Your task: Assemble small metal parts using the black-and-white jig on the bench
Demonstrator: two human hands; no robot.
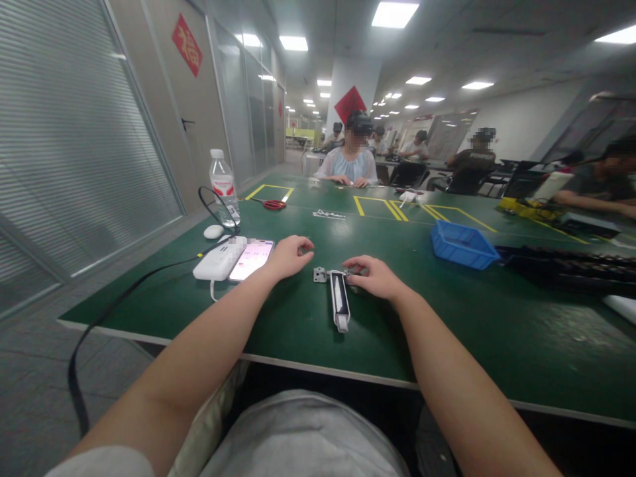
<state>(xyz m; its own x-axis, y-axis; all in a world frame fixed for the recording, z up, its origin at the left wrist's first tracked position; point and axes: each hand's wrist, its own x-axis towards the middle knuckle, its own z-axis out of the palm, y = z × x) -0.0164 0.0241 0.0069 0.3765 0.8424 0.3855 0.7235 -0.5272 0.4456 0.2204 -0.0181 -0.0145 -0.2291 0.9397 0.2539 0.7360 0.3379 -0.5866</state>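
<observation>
My left hand (292, 257) is above the table beside the phone, its fingers curled and thumb drawn near the index finger. Whatever it may hold is too small to make out. A small metal plate with holes (319, 274) sits just right of it, against the upper end of a long white-and-black piece (340, 301) lying lengthwise towards me. The thumb and curled fingers of my right hand (373, 277) close around the upper right end of this piece. Their exact contact is partly hidden by the fingers.
Left stand a phone (252, 260), a white box (218, 258), a white mouse-like object (213, 232), a black cable (134, 291) and a water bottle (224, 189). Further off are red-handled scissors (274, 205) and metal strips (328, 214). A blue bin (463, 245) is right. A person (350, 162) sits opposite.
</observation>
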